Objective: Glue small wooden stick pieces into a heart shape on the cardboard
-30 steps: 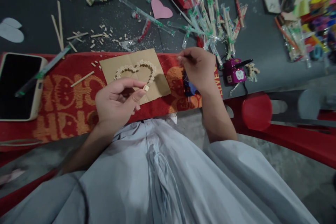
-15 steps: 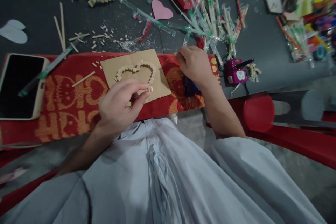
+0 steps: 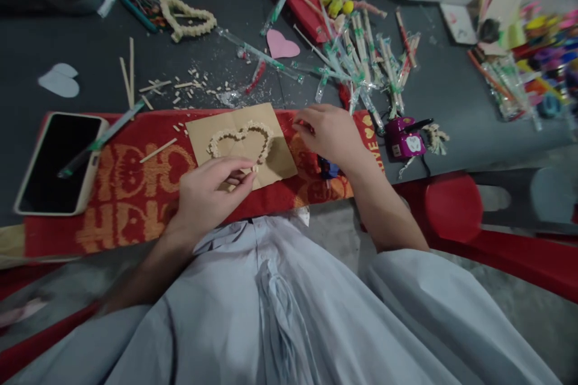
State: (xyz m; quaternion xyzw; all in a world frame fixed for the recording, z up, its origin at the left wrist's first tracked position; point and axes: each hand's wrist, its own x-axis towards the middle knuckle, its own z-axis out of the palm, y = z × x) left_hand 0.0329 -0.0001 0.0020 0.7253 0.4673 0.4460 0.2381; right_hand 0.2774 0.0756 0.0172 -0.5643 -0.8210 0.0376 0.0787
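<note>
My left hand (image 3: 217,189) pinches a small pale stick piece (image 3: 255,168) between thumb and fingertips. It is at the lower tip of a heart outline (image 3: 262,126) built of short pale pieces on a brown cardboard sheet (image 3: 282,162). Whether the piece touches the outline, I cannot tell. My right hand (image 3: 332,132) hovers over the red towel to the right of the cardboard, fingers bent; what they may hold is hidden. A dark blue object (image 3: 329,168) lies beneath my right hand, partly covered by it.
A phone (image 3: 56,162) lies left on the red towel (image 3: 121,192). Cut stick bits (image 3: 196,87) scatter behind the cardboard. A finished heart frame (image 3: 187,21), a pink paper heart (image 3: 282,44), wrapped chopsticks (image 3: 361,48) and a purple device (image 3: 403,138) sit on the dark table.
My left hand has brought the stick piece down to the heart's lower tip. My right hand has shifted slightly left, its fingers a little looser. The view has tilted up somewhat.
</note>
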